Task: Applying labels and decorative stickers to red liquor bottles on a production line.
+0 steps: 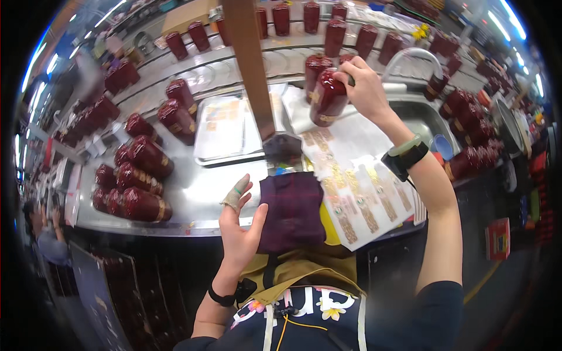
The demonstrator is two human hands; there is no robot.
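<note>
My right hand (364, 88) is closed round the top of a glossy dark red bottle (329, 104) with gold marking on its side. That bottle is over the far end of a white sheet (404, 225) bearing rows of gold decals; I cannot tell whether its base touches. Another red bottle (316, 65) stands just behind it. Near the table's front edge my left hand (239, 234) is open and holds nothing, its fingers apart. A pale cover wraps one of its fingers. Beside it lies a folded dark purple checked cloth (291, 210).
A white tray (201, 153) with decal pieces lies left of a brown post (249, 64). Several red bottles (146, 155) stand at the left of the metal table. To the right are a sink (426, 120), a curved white faucet (413, 54) and more bottles (471, 161). Bottle rows line the back.
</note>
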